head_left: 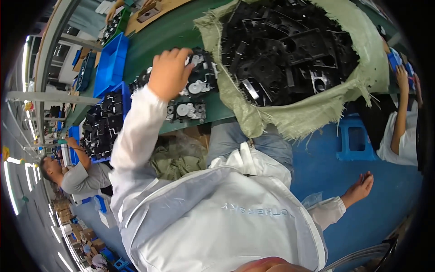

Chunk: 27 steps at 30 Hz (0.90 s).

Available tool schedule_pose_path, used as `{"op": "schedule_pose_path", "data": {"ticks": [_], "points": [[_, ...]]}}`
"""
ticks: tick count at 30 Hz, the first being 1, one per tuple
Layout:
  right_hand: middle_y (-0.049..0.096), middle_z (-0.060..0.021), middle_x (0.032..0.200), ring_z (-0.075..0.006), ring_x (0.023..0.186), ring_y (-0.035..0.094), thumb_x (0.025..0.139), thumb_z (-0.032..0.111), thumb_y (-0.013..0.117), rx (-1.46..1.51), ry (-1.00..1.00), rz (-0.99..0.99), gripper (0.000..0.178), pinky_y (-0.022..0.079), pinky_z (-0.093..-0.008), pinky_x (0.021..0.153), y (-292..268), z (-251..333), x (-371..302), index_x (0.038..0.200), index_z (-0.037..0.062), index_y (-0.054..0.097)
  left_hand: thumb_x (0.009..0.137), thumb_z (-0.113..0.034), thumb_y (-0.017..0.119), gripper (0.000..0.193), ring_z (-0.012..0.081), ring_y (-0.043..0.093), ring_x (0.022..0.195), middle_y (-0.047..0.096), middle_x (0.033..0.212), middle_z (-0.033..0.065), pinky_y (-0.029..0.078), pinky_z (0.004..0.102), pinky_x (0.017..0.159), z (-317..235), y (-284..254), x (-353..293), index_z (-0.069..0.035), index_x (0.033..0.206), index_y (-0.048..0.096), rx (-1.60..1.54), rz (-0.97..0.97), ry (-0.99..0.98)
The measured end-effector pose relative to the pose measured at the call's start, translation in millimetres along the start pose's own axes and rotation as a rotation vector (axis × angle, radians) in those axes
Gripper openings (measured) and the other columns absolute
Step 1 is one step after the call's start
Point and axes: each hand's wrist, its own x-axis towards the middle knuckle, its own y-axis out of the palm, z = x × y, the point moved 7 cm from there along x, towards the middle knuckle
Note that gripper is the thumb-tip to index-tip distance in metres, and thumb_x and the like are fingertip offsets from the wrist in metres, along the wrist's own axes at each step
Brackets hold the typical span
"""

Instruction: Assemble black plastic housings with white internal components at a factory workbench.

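At the green table (pixel 165 34) beside 1 sack (pixel 312 115), the left hand (pixel 170 73) is reaching over geared parts (pixel 185 110), grip indiscernible, while the right hand (pixel 358 190) is hanging loose, empty, above blue floor (pixel 324 174).

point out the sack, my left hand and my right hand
sack (pixel 299 115), head view, on its near side
left hand (pixel 169 75), head view, on its back
right hand (pixel 357 191), head view, on its middle

Big pale-green woven sack (pixel 297 117) here, crammed with black plastic parts (pixel 303 47). Just left of it, the left hand (pixel 171 72) curls over some gear assemblies (pixel 198 87), can't tell if it's gripping one. Blue bin (pixel 108 68) further left. Right hand (pixel 359 188) hangs loose, well off the sack's near right side.
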Motion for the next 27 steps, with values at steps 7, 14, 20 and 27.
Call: {"op": "schedule_pose_path", "data": {"ticks": [7, 14, 20, 27], "points": [[0.060, -0.0079, 0.094, -0.0198, 0.085, 0.054, 0.095, 0.009, 0.055, -0.249, -0.577, 0.405, 0.013, 0.045, -0.0299, 0.081, 107.3, 123.6, -85.4, 0.101, 0.0022, 0.065, 0.091, -0.020, 0.061, 0.018, 0.0261, 0.062, 0.061, 0.063, 0.066, 0.0055, 0.052, 0.0342, 0.073, -253.6, 25.7, -59.9, -0.004, 0.088, 0.068, -0.981, 0.227, 0.363], [0.057, -0.0087, 0.088, -0.0223, 0.080, 0.050, 0.079, -0.004, 0.066, 0.016, -1.186, 0.744, 0.010, 0.043, -0.0307, 0.074, 215.7, 277.5, -156.9, 0.087, 0.0013, 0.063, 0.092, -0.031, 0.061, 0.040, 0.0369, 0.061, 0.055, 0.065, 0.063, 0.0139, 0.051, 0.0430, 0.059, -300.0, 74.7, -98.6, -0.003, 0.063, 0.064, -1.151, 0.239, 0.204], [0.065, -0.0037, 0.090, -0.0150, 0.079, 0.055, 0.085, -0.002, 0.067, 0.463, -1.615, 0.581, 0.008, 0.045, -0.0251, 0.073, 327.8, 472.3, -179.2, 0.091, 0.0006, 0.070, 0.094, -0.023, 0.057, 0.026, 0.0351, 0.066, 0.084, 0.069, 0.098, 0.0159, 0.052, 0.0407, 0.075, -251.4, 64.6, -107.0, -0.003, 0.109, 0.062, -1.066, -0.157, 0.244], [0.064, -0.0083, 0.088, -0.0245, 0.079, 0.058, 0.084, 0.010, 0.067, 0.375, -1.993, 0.426, 0.011, 0.048, -0.0345, 0.076, 520.1, 552.9, -290.6, 0.091, 0.0052, 0.073, 0.090, -0.019, 0.059, 0.025, 0.0338, 0.067, 0.093, 0.070, 0.106, 0.0137, 0.052, 0.0399, 0.083, -194.1, 62.4, -111.4, -0.003, 0.107, 0.067, -1.131, 0.214, 0.010]]}}
